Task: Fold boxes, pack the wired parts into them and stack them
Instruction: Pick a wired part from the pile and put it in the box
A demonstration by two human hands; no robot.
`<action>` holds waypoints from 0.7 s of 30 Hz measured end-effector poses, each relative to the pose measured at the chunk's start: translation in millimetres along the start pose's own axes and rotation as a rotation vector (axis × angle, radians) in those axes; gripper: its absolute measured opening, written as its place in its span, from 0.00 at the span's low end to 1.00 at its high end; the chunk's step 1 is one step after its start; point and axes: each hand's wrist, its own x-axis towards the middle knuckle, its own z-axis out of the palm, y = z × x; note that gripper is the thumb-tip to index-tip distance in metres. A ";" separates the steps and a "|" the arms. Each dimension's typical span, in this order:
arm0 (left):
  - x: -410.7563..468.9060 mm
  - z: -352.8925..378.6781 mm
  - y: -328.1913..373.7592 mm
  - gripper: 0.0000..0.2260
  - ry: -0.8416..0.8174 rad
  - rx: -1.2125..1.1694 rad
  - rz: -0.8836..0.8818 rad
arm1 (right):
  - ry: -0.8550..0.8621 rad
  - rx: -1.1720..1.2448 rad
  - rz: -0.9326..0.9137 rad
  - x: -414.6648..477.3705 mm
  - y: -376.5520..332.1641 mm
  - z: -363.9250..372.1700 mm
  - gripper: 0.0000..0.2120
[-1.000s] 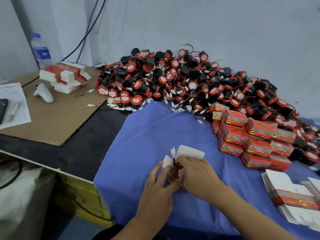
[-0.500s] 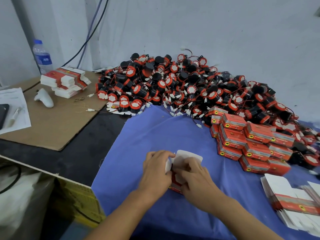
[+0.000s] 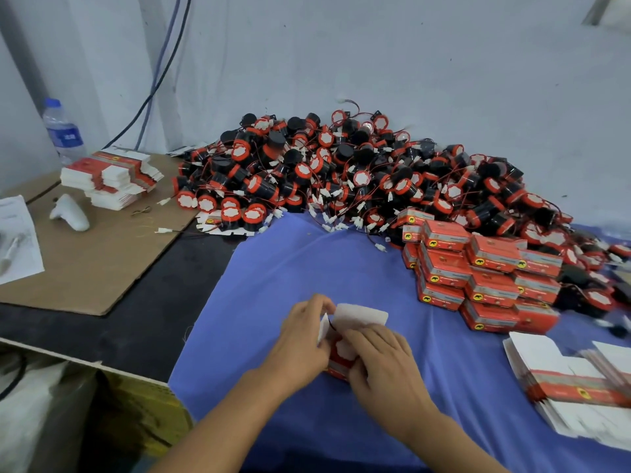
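A small red and white box [image 3: 362, 317] stands on the blue cloth [image 3: 307, 268] with its white top flap raised. A red-capped wired part [image 3: 343, 349] sits inside it, a dark wire showing at the opening. My left hand [image 3: 302, 339] grips the box's left side and pinches a side flap. My right hand [image 3: 382, 363] holds the box from the right, fingers over the part. A big heap of black and red wired parts [image 3: 341, 172] lies against the wall. Closed red boxes [image 3: 478, 274] are stacked at the right.
Flat unfolded boxes [image 3: 573, 384] lie at the right edge, and another pile of flat boxes [image 3: 109, 179] sits on a cardboard sheet [image 3: 92, 264] at the left. A water bottle [image 3: 63, 131], a white handheld tool [image 3: 70, 213] and paper [image 3: 17, 240] are there too.
My left hand has closed in from below onto the box's left side and side flap. My right hand stays on the part in the box. The view has shifted slightly.
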 end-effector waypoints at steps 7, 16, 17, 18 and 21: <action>21.5 -16.9 12.4 0.39 -0.200 -0.485 -0.303 | -0.056 0.099 0.115 8.4 0.6 2.1 0.35; 14.5 -9.0 7.5 0.13 -0.020 -0.138 0.010 | -0.007 0.192 0.118 14.5 8.1 1.6 0.33; 12.2 -8.9 6.8 0.10 -0.036 -0.044 0.080 | 0.012 0.195 0.109 13.6 7.4 2.2 0.31; 10.7 -8.6 6.3 0.07 -0.042 0.007 0.110 | 0.033 0.188 0.098 12.3 7.0 3.0 0.27; 8.9 -5.6 4.6 0.11 -0.024 0.006 0.060 | 0.073 0.190 0.083 7.2 6.9 3.4 0.19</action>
